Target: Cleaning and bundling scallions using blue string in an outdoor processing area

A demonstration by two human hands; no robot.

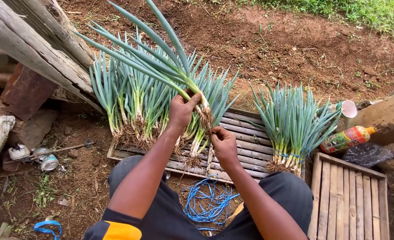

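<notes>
While the green onion bunch (179,71) is held above the slatted bamboo rack (246,138), its stalks are gripped by the left hand (182,110) and its roots (206,119) pinched by the right hand (222,143); blue string (208,205) is piled below.

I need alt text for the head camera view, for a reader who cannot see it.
A seated person's left hand grips a green onion stalk while the right hand pinches its roots, above a slatted bamboo tray. Loose onions lie at left, a tied bundle at right, and blue string on the ground.
</notes>
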